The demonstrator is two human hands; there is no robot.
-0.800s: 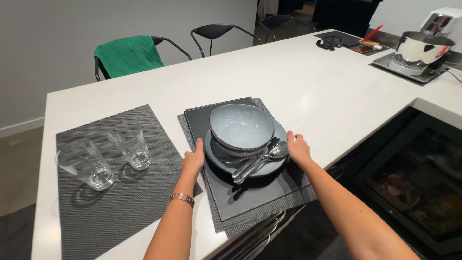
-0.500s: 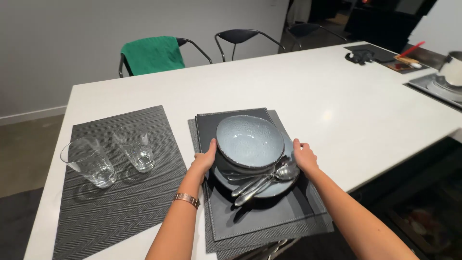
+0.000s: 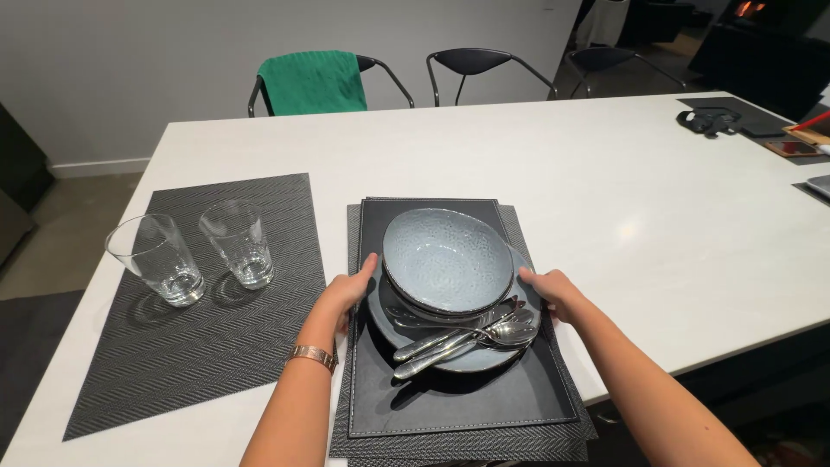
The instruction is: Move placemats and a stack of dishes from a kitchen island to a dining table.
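Note:
A stack of blue-grey speckled bowls [image 3: 445, 257] sits tilted on blue-grey plates [image 3: 450, 356], with several silver spoons and forks [image 3: 462, 337] lying across the plate's front. The stack stands on a dark leather placemat [image 3: 471, 402] laid over woven grey placemats [image 3: 458, 448]. My left hand [image 3: 347, 290] grips the plate's left rim; a copper bracelet is on that wrist. On the opposite rim my right hand [image 3: 552, 292] grips the plate. The plate casts a shadow beneath it and seems slightly raised.
A woven grey placemat [image 3: 199, 346] at the left carries two clear glasses [image 3: 157, 259] [image 3: 238, 242]. The white counter [image 3: 605, 182] stretches right. Black chairs stand behind, one draped with a green towel [image 3: 313, 81]. Dark mats and small items [image 3: 718, 119] lie at the far right.
The view has swung left and the mixer at the right is out of sight. Both hands stay on the plate's rims; the stack has shifted little on the mat.

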